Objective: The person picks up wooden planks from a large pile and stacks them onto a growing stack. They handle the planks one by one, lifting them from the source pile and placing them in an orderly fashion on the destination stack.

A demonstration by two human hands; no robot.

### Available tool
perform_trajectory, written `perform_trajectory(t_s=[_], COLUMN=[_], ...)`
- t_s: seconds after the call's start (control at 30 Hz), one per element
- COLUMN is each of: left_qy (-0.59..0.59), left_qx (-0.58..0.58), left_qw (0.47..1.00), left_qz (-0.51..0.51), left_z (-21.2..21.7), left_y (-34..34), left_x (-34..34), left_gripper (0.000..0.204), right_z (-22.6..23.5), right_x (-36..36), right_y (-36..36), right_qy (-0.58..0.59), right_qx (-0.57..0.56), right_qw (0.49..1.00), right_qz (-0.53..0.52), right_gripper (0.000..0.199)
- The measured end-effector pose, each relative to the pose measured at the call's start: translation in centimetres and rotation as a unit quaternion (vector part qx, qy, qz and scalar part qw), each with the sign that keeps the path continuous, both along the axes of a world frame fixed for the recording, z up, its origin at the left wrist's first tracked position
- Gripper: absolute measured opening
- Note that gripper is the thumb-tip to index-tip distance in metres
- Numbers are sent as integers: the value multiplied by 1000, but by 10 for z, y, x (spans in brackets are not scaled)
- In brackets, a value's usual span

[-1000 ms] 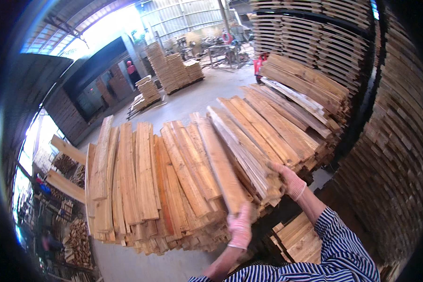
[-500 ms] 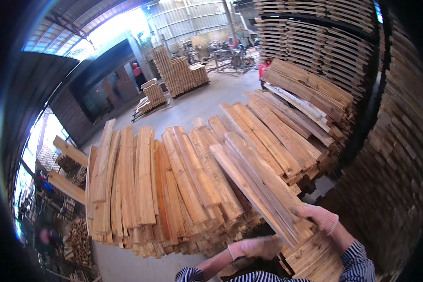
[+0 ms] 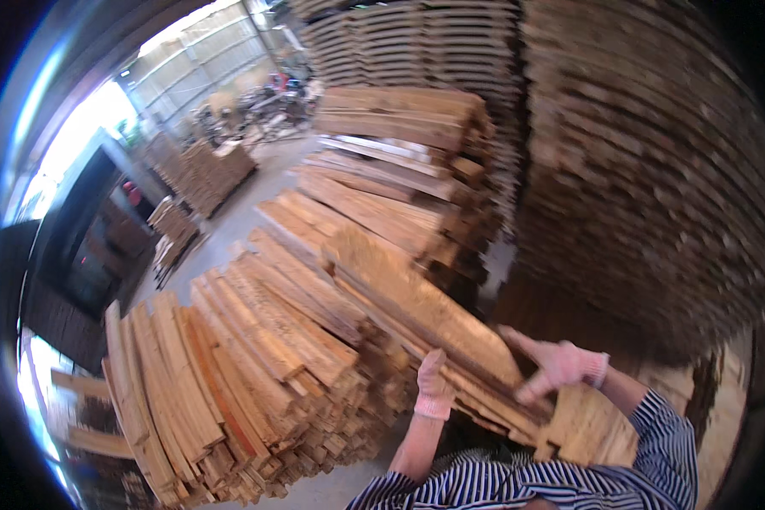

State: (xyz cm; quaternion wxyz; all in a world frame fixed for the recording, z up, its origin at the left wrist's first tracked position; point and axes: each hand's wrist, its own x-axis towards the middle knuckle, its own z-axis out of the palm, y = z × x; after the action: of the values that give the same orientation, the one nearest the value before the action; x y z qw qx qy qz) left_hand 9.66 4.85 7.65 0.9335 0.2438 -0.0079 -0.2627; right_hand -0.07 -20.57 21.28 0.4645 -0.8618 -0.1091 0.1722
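In front of me lie several long wooden boards (image 3: 433, 310), the broad top one tilted, pointing away to the far left. My left hand (image 3: 434, 387), in a pale pink glove, is closed against the left side of these boards; its fingertips are partly hidden. My right hand (image 3: 563, 365), also gloved, straddles the near end of the broad board, with thumb and fingers on either side of it. Under the boards, close to my body, shows a lighter wooden stack (image 3: 599, 425).
A wide pile of planks (image 3: 229, 365) spreads to the left. More stacked boards (image 3: 399, 115) stand beyond it. A tall wall of stacked wood (image 3: 637, 195) rises on the right. Smaller wood stacks (image 3: 208, 178) stand on the grey floor (image 3: 255, 166) farther back.
The view has swung to the right. My left hand has come up from below onto the boards' left side. My right hand has shifted its hold, and the top board is now tilted.
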Motion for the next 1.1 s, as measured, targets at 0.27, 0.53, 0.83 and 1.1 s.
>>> perform_trajectory(t_s=[0.27,0.53,0.83,1.1], left_qy=[-247,-264,31,132], left_qx=[229,226,213,298], left_qw=[887,863,861,776], left_qz=[-316,-366,-461,-540], left_z=[-1,-14,-118,-233], left_y=[-130,-236,-307,-338], left_x=[-30,-54,-167,-232], left_gripper=[64,69,56,67], right_z=[-111,-225,-217,-309], right_x=[-50,-110,-268,-429], right_y=[-56,-96,-65,-199], right_qy=[-11,-26,-47,76], right_qx=[-78,-60,93,-187], right_qw=[952,914,734,613], right_qz=[-295,-401,-671,-764], right_gripper=[99,119,104,72])
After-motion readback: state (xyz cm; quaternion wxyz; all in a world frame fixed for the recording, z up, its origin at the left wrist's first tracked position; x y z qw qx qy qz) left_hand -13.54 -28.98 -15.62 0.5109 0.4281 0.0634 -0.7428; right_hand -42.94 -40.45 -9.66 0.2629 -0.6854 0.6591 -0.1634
